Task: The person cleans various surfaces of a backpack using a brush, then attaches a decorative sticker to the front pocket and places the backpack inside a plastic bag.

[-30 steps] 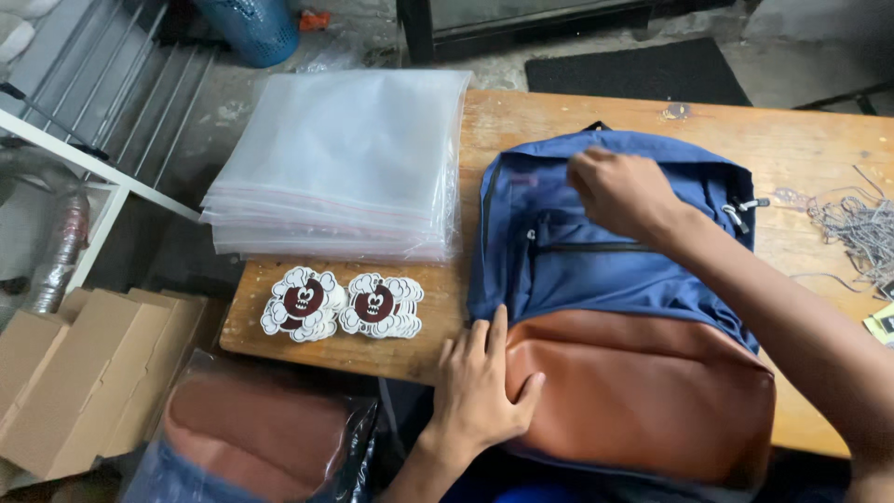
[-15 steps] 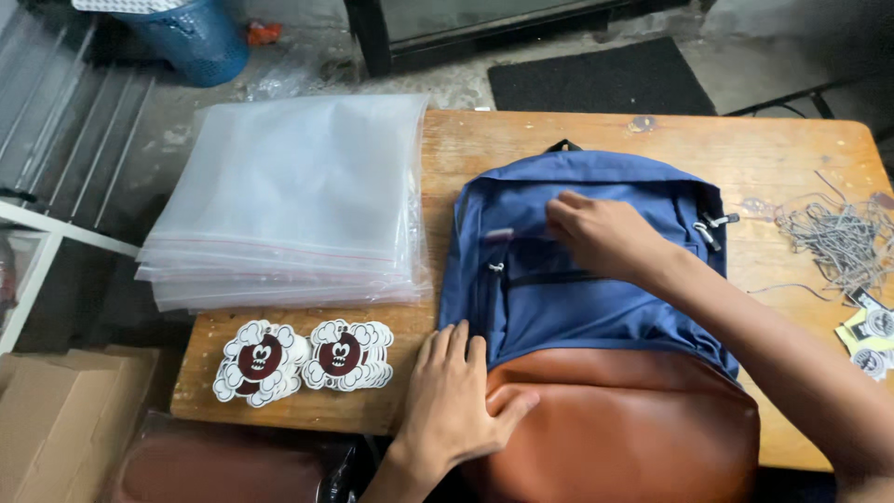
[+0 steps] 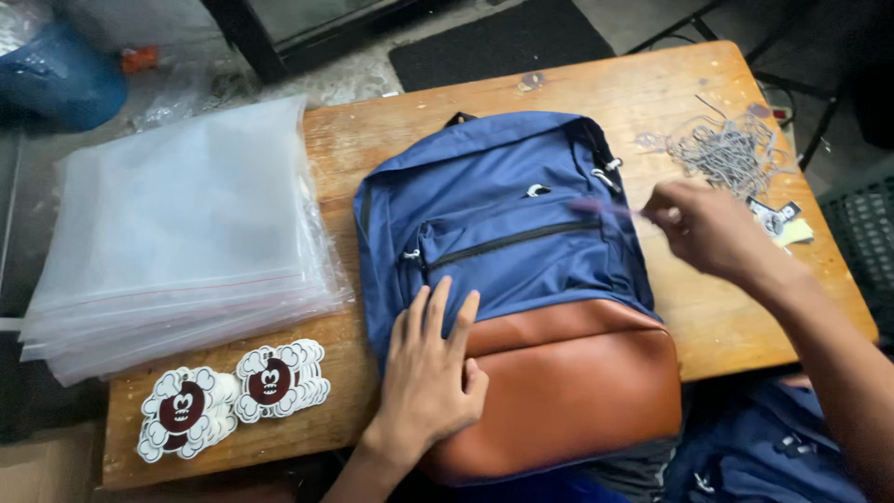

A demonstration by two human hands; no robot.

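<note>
A blue backpack with a brown leather-like bottom lies flat on a wooden table. My left hand rests flat on its lower front, fingers apart, where blue meets brown. My right hand hovers at the bag's right edge with fingers pinched together; a thin blurred strand seems to run from them toward the bag, but what they hold is too blurred to tell. A zipper runs across the front pocket.
A stack of clear plastic bags lies on the table's left. Two piles of round white-and-maroon cartoon stickers sit at the front left. A heap of grey string loops and small tags lie at the right. Another blue bag is below the table.
My right hand has moved from the top of the backpack's front out to its right edge. My left hand stays pressed on the lower front. The camera view has shifted.
</note>
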